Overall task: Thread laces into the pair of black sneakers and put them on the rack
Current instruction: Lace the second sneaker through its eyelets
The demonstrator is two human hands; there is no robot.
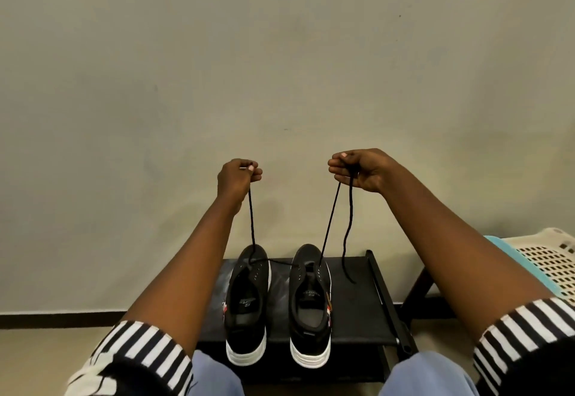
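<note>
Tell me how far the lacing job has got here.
Done: both sneakers, left and right, already stand on the black rack. In hand: left hand and right hand pinch a black lace running to both shoes' front eyelets. Left: most eyelets look unlaced.

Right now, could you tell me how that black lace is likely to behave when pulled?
Probably floppy: the lace dangles in a loose curve from the right hand. Likely light: the left hand pinches its end with fingertips alone. It may snag where it crosses between the sneakers.
</note>
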